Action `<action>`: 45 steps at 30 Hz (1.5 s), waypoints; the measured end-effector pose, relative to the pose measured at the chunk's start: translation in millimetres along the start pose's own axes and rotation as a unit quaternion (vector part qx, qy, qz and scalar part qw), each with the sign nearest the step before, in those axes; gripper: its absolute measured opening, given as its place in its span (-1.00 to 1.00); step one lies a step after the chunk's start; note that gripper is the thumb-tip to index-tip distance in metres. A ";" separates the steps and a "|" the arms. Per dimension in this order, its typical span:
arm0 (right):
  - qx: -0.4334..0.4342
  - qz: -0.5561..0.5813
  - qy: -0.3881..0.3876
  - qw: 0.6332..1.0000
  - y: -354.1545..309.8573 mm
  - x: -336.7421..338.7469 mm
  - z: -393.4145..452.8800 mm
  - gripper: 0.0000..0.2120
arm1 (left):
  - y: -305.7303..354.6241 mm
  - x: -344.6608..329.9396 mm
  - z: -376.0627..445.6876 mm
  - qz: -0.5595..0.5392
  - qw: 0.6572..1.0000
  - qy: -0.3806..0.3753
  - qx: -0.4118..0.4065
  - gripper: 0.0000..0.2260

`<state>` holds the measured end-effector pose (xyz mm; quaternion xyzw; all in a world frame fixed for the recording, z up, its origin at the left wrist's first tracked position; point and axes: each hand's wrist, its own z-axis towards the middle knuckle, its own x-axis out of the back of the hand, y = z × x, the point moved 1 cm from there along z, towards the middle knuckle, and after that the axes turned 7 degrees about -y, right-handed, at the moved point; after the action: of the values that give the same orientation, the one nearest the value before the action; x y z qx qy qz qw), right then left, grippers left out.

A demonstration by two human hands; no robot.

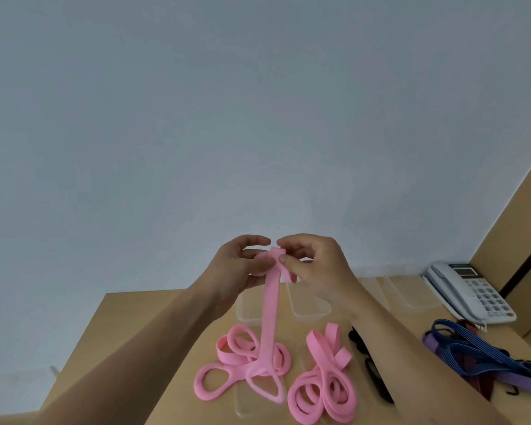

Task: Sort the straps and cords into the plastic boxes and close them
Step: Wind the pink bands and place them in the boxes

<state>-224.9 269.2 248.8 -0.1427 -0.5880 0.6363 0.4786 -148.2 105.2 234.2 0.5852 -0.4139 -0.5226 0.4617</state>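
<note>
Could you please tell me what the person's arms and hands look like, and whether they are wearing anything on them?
Both arms are bare up to the frame edge: no sleeves, gloves, watch or bracelets. The left hand and the right hand show no rings on the visible fingers. The nails look short and unpainted.

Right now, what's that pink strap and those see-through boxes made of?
The pink strap pinched by the left hand and right hand looks like soft woven fabric, matte and floppy. The boxes look like clear plastic: the table shows through.
</note>
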 end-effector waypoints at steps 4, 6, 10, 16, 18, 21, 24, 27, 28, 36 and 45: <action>0.016 -0.005 0.019 1.000 -0.2 -1.3 0.8 -0.87 | -3.7 1.3 -0.2 -0.029 0.999 -0.017 0.041 -0.72; 0.021 -0.012 0.033 0.999 0.8 -3.3 0.1 -0.86 | -6.8 1.7 -2.1 0.013 0.997 -0.037 0.063 -0.74; 0.040 -0.019 0.059 0.997 2.4 -7.3 -3.6 -0.77 | -10.2 4.0 -3.9 0.043 0.995 -0.039 0.076 -0.67; 0.099 -0.031 0.079 0.991 4.9 -12.2 -7.6 -0.75 | -8.2 7.0 -3.0 0.015 0.997 -0.031 0.074 -0.67; 0.108 -0.034 0.080 0.990 5.6 -13.4 -8.6 -0.73 | -9.8 6.7 -4.0 0.001 0.996 -0.043 0.080 -0.59; 0.137 -0.068 0.079 0.985 5.3 -15.3 -10.7 -0.72 | -10.9 5.1 -4.7 -0.058 0.993 -0.059 0.083 -0.59; 0.186 -0.114 0.091 0.972 4.8 -17.9 -13.8 -0.73 | -10.6 4.0 -4.1 -0.122 0.988 -0.063 0.076 -0.65; 0.202 -0.138 0.091 0.965 6.6 -17.7 -16.3 -0.74 | -10.0 3.9 -3.5 -0.171 0.982 -0.031 0.069 -0.67; 0.202 -0.146 0.086 0.965 7.1 -17.3 -17.2 -0.74 | -10.4 4.2 -3.0 -0.170 0.983 -0.022 0.068 -0.67; 0.166 -0.137 0.088 0.973 13.7 -15.2 -18.2 -0.73 | -15.2 4.9 -0.8 -0.092 0.994 -0.002 0.065 -0.63; -0.020 0.084 0.043 0.995 21.6 -12.5 -10.1 -0.79 | -11.5 -0.3 -1.0 -0.080 0.996 -0.009 0.047 -0.70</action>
<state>-220.6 268.8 222.2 -0.2282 -0.5657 0.6556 0.4451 -147.2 108.2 223.1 0.6330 -0.3940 -0.5427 0.3867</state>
